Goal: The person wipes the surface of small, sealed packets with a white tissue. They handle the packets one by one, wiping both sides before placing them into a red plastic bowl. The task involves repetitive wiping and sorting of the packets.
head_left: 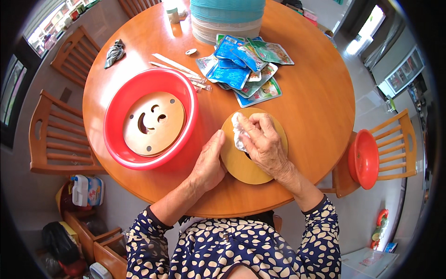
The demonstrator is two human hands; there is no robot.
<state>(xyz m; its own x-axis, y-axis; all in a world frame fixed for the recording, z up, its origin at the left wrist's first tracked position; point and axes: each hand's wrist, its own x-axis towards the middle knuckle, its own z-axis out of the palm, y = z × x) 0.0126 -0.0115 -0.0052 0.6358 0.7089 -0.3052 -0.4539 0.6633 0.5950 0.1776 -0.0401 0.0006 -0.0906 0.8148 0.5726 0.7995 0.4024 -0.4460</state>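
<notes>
A round yellowish wooden disc [248,176] lies near the front of the table. My left hand [210,160] holds its left edge, thumb on top and the other fingers partly hidden. Over the disc, my right hand [265,143] is closed on a crumpled white cloth [239,132], pressing it to the surface. A dark spot near the disc's middle shows partly beneath my right hand. To the left stands a red plastic basin [110,104] holding a similar wooden disc [169,130] with curved cut-outs and dark round spots; another edge shows under it.
Behind the discs lies a heap of blue and green packets [232,74], beside wrapped sticks [179,67]. A blue-and-white ribbed stack [227,18] stands at the back. A dark crumpled cloth [114,53] lies far left. Right of the table, a red bowl [364,159] rests on a chair [404,144].
</notes>
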